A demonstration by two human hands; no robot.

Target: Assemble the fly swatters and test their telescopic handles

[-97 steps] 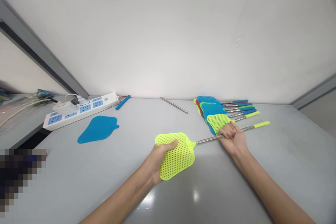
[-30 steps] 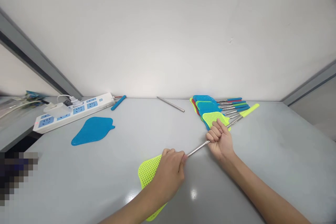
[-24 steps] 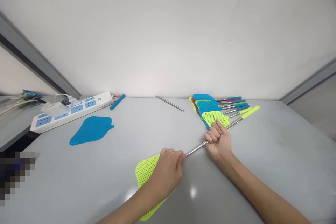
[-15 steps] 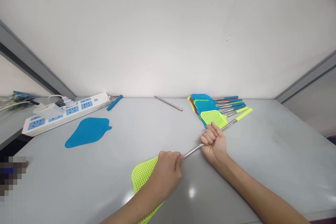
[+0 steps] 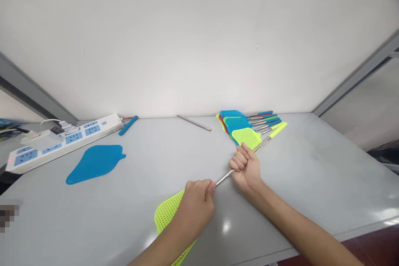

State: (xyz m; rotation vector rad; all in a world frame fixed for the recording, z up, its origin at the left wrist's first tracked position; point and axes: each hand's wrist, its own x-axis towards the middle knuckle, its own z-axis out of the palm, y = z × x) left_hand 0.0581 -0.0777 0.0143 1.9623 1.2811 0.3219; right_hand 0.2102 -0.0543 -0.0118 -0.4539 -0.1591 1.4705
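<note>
Both of my hands are closed on one fly swatter, with a yellow-green perforated head (image 5: 168, 212) and a metal rod (image 5: 224, 178). My left hand (image 5: 198, 203) grips it where the rod meets the head, covering the joint and part of the head. My right hand (image 5: 246, 166) wraps around the rod farther up. Beyond it the rod runs to a yellow-green grip (image 5: 278, 130). Just behind my right hand lies a pile of fly swatters (image 5: 235, 124) with blue, red and yellow-green heads, their handles pointing right.
A loose blue swatter head (image 5: 96, 163) lies on the grey table (image 5: 131, 220) at left. Behind it are a white power strip (image 5: 106, 126) with plugs and a blue grip (image 5: 128, 125). A bare metal rod (image 5: 193, 122) lies near the wall.
The camera view has turned slightly, so the table and its things appear shifted left. Both hands keep their hold on the swatter, with little change between them.
</note>
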